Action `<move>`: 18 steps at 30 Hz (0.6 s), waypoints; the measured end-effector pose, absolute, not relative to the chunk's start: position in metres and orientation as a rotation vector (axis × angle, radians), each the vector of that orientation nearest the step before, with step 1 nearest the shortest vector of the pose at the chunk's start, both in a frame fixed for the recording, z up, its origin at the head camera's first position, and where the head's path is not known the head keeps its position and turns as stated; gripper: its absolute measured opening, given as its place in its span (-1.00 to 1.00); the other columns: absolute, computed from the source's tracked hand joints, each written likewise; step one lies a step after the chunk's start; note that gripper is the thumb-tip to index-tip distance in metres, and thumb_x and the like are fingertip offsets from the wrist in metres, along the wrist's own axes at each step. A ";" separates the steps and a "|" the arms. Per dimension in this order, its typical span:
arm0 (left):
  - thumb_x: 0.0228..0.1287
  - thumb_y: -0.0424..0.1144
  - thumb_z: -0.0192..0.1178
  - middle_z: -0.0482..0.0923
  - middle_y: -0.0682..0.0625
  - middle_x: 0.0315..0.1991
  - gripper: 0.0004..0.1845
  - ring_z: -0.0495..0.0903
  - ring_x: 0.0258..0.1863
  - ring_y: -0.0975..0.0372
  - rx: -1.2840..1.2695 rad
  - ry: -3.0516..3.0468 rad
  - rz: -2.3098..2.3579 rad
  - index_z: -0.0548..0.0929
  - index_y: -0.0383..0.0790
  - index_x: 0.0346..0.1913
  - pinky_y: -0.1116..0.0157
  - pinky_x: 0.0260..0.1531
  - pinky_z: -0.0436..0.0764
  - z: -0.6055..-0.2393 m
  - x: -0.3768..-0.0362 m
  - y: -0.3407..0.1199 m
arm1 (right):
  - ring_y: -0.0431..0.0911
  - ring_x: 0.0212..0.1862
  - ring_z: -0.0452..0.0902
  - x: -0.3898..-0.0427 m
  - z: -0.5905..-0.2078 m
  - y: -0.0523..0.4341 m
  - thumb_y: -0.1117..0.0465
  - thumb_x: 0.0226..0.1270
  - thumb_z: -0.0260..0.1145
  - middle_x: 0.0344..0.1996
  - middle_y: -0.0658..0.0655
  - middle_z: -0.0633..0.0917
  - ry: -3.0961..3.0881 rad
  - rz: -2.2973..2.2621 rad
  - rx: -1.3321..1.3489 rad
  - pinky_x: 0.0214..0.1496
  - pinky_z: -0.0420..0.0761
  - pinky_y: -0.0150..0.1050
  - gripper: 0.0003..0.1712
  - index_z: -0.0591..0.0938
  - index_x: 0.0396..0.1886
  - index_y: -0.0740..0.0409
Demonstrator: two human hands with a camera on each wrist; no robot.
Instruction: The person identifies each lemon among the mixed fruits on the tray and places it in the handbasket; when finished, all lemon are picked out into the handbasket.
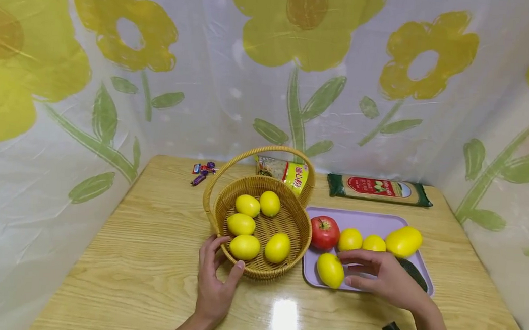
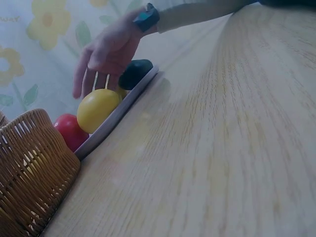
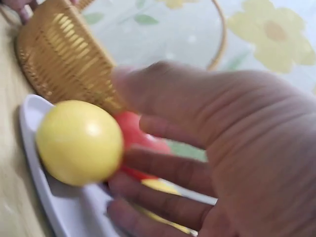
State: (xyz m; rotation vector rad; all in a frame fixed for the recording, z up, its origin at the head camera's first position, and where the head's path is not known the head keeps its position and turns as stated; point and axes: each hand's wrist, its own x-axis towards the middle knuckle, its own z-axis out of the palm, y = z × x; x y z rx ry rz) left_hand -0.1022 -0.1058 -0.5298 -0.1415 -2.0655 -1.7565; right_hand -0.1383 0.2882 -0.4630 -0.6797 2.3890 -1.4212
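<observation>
Several yellow lemons [image 1: 246, 247] lie inside a round wicker basket [image 1: 306, 238] with a tall arched handle. My left hand [image 1: 215, 285] holds the basket's near left rim, its fingers over the edge and thumb at the front. On the lilac tray [image 1: 370, 218] to the right, one lemon [image 1: 330, 270] sits at the near left corner. Beside that lemon is my right hand [image 1: 387, 278], fingers parted and curving loosely around its far side; the thumb stands apart from it in the right wrist view. Nothing is gripped by this hand.
The tray also bears a red pomegranate [image 1: 325, 233], small yellow fruits [image 1: 350, 239], a larger yellow fruit [image 1: 404, 241] and a dark green fruit [image 1: 413, 273], partly hidden. Behind are a noodle packet [image 1: 296, 177], a long green-ended packet [image 1: 378, 189] and purple-wrapped sweets [image 1: 198, 179].
</observation>
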 end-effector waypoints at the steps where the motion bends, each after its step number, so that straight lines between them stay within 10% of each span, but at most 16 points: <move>1: 0.41 -0.44 0.38 0.20 -0.32 0.59 -0.38 0.30 0.55 0.02 -0.140 -2.066 -1.759 0.46 -0.29 0.48 0.49 0.43 0.45 -0.530 -0.102 -0.106 | -0.02 0.24 0.78 -0.139 -0.465 0.284 0.15 0.49 0.54 0.33 0.25 0.74 2.409 -1.381 -0.679 0.24 0.78 -0.27 -0.44 0.67 0.41 0.14; 10: 0.41 -0.43 0.38 0.22 -0.28 0.59 -0.38 0.29 0.55 0.08 -0.133 -2.066 -1.749 0.47 -0.29 0.48 0.49 0.43 0.45 -0.529 -0.102 -0.107 | -0.19 0.17 0.68 -0.141 -0.477 0.254 -0.05 0.39 0.61 0.23 -0.17 0.77 2.624 -1.187 -0.712 0.23 0.75 -0.31 -0.46 0.72 0.33 -0.23; 18: 0.40 -0.43 0.39 0.19 -0.35 0.59 -0.36 0.27 0.58 -0.04 -0.129 -2.067 -1.758 0.45 -0.39 0.48 0.51 0.43 0.44 -0.529 -0.102 -0.106 | -0.10 0.15 0.73 -0.141 -0.448 0.254 0.17 0.43 0.59 0.24 0.05 0.74 2.447 -1.460 -0.681 0.25 0.73 -0.38 -0.46 0.66 0.35 -0.03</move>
